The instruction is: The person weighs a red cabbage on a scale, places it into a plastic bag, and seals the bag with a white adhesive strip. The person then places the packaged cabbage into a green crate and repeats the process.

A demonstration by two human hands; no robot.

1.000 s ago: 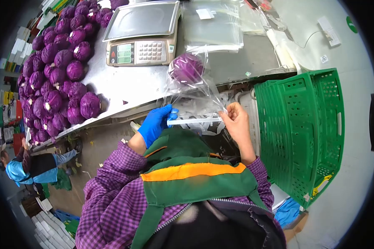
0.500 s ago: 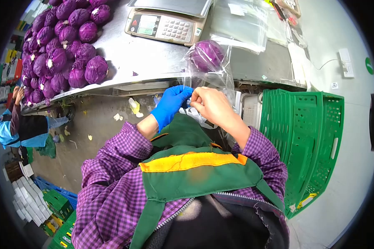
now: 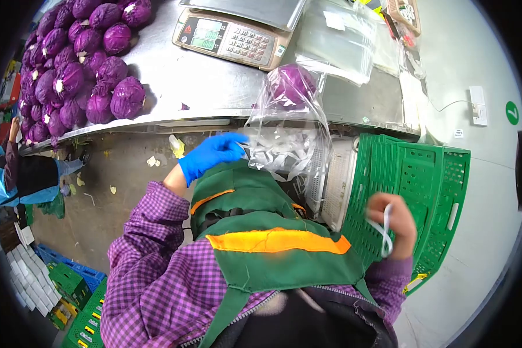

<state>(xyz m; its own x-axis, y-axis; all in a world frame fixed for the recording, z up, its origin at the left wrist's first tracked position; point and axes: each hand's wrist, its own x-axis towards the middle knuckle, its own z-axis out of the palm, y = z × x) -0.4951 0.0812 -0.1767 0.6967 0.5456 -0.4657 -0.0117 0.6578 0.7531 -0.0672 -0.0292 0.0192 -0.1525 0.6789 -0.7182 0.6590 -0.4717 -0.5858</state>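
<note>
A purple cabbage [image 3: 292,84] sits inside a clear plastic bag [image 3: 290,124] at the table's edge, and the bag's loose end hangs over that edge. My left hand [image 3: 213,154], in a blue glove, is closed with its fingertips at the left side of the bag's open end, pinching the film. Off to the right, in front of the green crates, my bare right hand [image 3: 395,221] is closed on a thin white strip [image 3: 385,235] that curls in a loop below the fingers. Motion slightly blurs the right hand.
Many purple cabbages [image 3: 69,78] are piled at the table's left. A digital scale [image 3: 238,37] stands at the back, beside flat clear bags [image 3: 339,43]. Stacked green crates [image 3: 417,185] are on my right. Another person [image 3: 26,177] is at far left.
My hands have parted: the left moved left and slightly down, and the right swung down and right with the white strip. The bag's end has spread wider.
</note>
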